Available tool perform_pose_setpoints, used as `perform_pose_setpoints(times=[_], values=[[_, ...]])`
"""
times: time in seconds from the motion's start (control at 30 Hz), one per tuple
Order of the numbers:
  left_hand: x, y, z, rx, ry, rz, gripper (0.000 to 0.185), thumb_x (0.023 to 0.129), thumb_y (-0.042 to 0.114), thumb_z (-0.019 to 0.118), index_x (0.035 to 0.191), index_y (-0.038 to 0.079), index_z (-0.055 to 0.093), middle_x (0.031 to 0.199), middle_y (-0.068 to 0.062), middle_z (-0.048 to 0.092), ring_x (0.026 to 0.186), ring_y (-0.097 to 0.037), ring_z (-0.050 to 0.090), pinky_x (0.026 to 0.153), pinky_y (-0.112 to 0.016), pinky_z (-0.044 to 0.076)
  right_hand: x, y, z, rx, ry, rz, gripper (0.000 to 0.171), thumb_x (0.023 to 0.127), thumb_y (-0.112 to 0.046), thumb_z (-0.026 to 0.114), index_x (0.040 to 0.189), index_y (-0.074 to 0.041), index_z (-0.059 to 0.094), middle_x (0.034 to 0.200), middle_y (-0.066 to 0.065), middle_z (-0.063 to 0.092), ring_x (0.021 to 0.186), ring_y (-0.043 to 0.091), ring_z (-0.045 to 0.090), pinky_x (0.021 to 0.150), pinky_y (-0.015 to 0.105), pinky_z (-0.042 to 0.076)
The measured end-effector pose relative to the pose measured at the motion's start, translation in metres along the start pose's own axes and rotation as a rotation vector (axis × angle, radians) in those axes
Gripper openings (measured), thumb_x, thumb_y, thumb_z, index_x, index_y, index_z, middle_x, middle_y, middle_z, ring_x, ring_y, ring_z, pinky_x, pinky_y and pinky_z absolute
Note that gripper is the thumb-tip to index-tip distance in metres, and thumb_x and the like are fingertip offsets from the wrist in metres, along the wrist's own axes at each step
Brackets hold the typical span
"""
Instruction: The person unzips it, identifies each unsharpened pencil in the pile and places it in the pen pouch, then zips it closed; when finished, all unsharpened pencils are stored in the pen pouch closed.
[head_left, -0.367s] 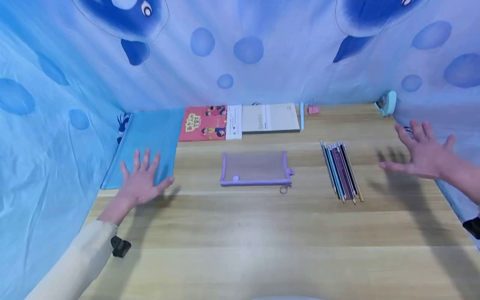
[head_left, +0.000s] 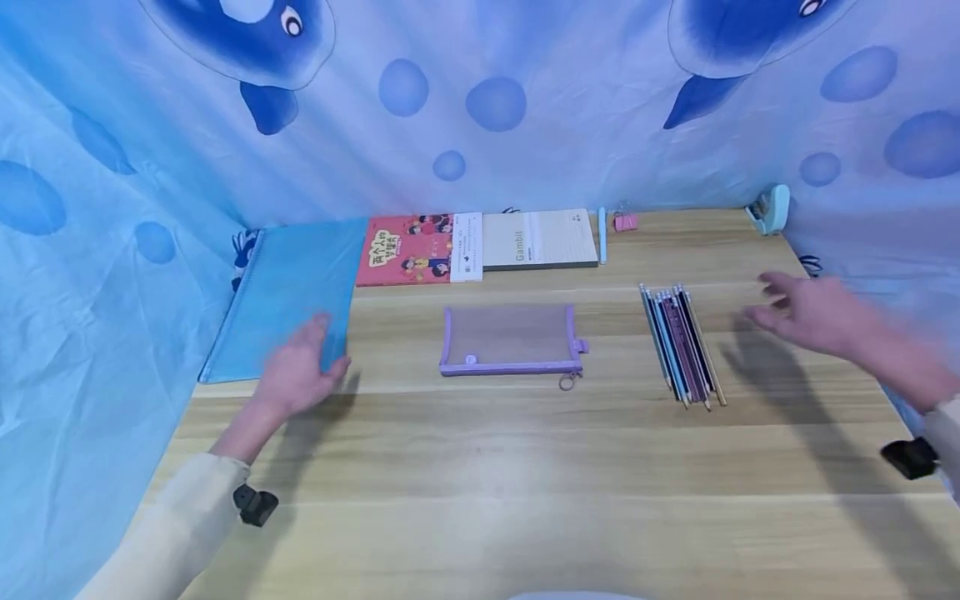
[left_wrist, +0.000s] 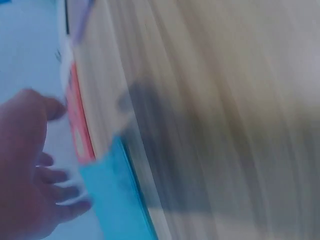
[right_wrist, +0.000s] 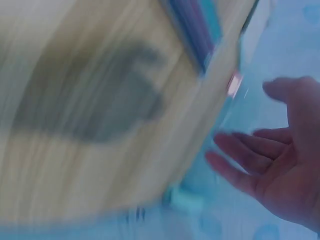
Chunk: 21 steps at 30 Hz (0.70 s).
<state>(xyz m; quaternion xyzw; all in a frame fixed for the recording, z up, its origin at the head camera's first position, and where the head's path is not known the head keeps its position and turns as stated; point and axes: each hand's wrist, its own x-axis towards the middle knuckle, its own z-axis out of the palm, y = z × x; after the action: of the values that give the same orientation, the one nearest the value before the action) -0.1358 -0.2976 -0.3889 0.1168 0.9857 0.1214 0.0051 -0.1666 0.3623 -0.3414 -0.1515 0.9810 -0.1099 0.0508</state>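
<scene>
My left hand (head_left: 295, 373) hovers over the near right corner of a blue folder (head_left: 285, 292), blurred by motion and holding nothing; the left wrist view shows its fingers loosely bent. To the right of the pencils, my right hand (head_left: 821, 317) is raised over the table, also empty, its fingers relaxed and apart from the thumb in the right wrist view. A bundle of pencils (head_left: 681, 346) in blue, purple and black lies between that hand and a mesh pencil case (head_left: 510, 337) with purple edging and a ring on its zipper.
Along the back edge lie a red book (head_left: 405, 250), a notebook (head_left: 540, 239) lettered "Gambit", a light blue pen (head_left: 602, 236) and a pink binder clip (head_left: 626, 222). A mint-coloured stapler-like object (head_left: 770, 208) stands at the back right corner. Blue patterned cloth (head_left: 562, 158) hangs behind.
Both hands have moved inward, the left slightly right and nearer, the right to the left. Their spread fingers have drawn together and relaxed. The things on the table have not moved.
</scene>
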Motion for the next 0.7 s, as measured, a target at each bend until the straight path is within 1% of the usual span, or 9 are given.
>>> perform_pose_setpoints(times=[0.07, 0.1, 0.17, 0.23, 0.33, 0.4, 0.5, 0.57, 0.7], values=[[0.005, 0.018, 0.006, -0.110, 0.007, 0.020, 0.061, 0.096, 0.020, 0.062, 0.143, -0.013, 0.040, 0.130, -0.033, 0.055, 0.117, -0.048, 0.055, 0.095, -0.058, 0.048, 0.009, -0.021, 0.011, 0.146, 0.009, -0.042, 0.049, 0.097, -0.018, 0.063, 0.128, 0.018, 0.051, 0.098, 0.033, 0.067, 0.074, 0.039, 0.069, 0.070, 0.052, 0.057], [0.010, 0.027, 0.010, -0.164, 0.003, 0.026, 0.054, 0.096, 0.016, 0.062, 0.139, -0.012, 0.046, 0.120, -0.031, 0.062, 0.106, -0.044, 0.062, 0.087, -0.054, 0.053, 0.013, -0.033, 0.018, 0.231, -0.003, -0.043, 0.043, 0.098, -0.016, 0.063, 0.126, 0.016, 0.054, 0.099, 0.031, 0.068, 0.072, 0.035, 0.070, 0.065, 0.046, 0.059], [0.020, 0.046, 0.020, -0.264, -0.044, 0.025, 0.047, 0.096, 0.013, 0.062, 0.135, -0.010, 0.051, 0.106, -0.024, 0.068, 0.093, -0.037, 0.068, 0.077, -0.046, 0.058, 0.023, -0.056, 0.036, 0.368, -0.032, -0.050, 0.038, 0.097, -0.013, 0.064, 0.123, 0.014, 0.057, 0.095, 0.025, 0.069, 0.065, 0.028, 0.069, 0.058, 0.038, 0.059], [0.032, 0.063, 0.029, -0.342, -0.106, -0.003, 0.047, 0.095, 0.012, 0.063, 0.135, -0.009, 0.051, 0.105, -0.021, 0.068, 0.093, -0.033, 0.068, 0.077, -0.042, 0.059, 0.036, -0.079, 0.055, 0.458, -0.082, -0.041, 0.039, 0.097, -0.015, 0.064, 0.125, 0.013, 0.057, 0.098, 0.022, 0.069, 0.070, 0.026, 0.068, 0.060, 0.034, 0.059], [0.050, 0.082, 0.039, -0.394, -0.158, -0.069, 0.052, 0.095, 0.015, 0.065, 0.139, -0.008, 0.048, 0.108, -0.017, 0.067, 0.094, -0.028, 0.065, 0.082, -0.040, 0.057, 0.058, -0.107, 0.079, 0.501, -0.115, -0.051, 0.045, 0.096, -0.018, 0.066, 0.126, 0.013, 0.055, 0.102, 0.020, 0.068, 0.082, 0.027, 0.067, 0.072, 0.038, 0.058], [0.058, 0.091, 0.045, -0.414, -0.168, -0.108, 0.055, 0.094, 0.015, 0.067, 0.140, -0.008, 0.047, 0.105, -0.015, 0.066, 0.089, -0.025, 0.064, 0.079, -0.038, 0.057, 0.071, -0.122, 0.089, 0.501, -0.129, -0.038, 0.050, 0.095, -0.020, 0.067, 0.129, 0.014, 0.053, 0.106, 0.020, 0.067, 0.089, 0.027, 0.065, 0.080, 0.042, 0.057], [0.065, 0.102, 0.049, -0.410, -0.184, -0.133, 0.052, 0.092, 0.017, 0.068, 0.134, -0.008, 0.050, 0.094, -0.011, 0.063, 0.076, -0.022, 0.059, 0.069, -0.035, 0.055, 0.086, -0.140, 0.095, 0.502, -0.156, -0.015, 0.057, 0.094, -0.020, 0.068, 0.133, 0.016, 0.047, 0.109, 0.024, 0.064, 0.087, 0.029, 0.065, 0.082, 0.045, 0.055], [0.066, 0.108, 0.053, -0.412, -0.201, -0.137, 0.047, 0.091, 0.018, 0.069, 0.129, -0.006, 0.054, 0.088, -0.010, 0.060, 0.072, -0.022, 0.056, 0.063, -0.035, 0.051, 0.089, -0.146, 0.097, 0.505, -0.179, 0.016, 0.061, 0.093, -0.020, 0.068, 0.136, 0.016, 0.044, 0.111, 0.024, 0.064, 0.087, 0.027, 0.064, 0.083, 0.044, 0.055], [0.067, 0.116, 0.059, -0.401, -0.173, -0.125, 0.032, 0.088, 0.018, 0.070, 0.111, -0.002, 0.060, 0.082, -0.008, 0.057, 0.074, -0.023, 0.054, 0.067, -0.036, 0.050, 0.094, -0.152, 0.097, 0.543, -0.216, 0.032, 0.065, 0.092, -0.018, 0.069, 0.139, 0.016, 0.040, 0.109, 0.022, 0.063, 0.084, 0.025, 0.064, 0.079, 0.040, 0.056]])
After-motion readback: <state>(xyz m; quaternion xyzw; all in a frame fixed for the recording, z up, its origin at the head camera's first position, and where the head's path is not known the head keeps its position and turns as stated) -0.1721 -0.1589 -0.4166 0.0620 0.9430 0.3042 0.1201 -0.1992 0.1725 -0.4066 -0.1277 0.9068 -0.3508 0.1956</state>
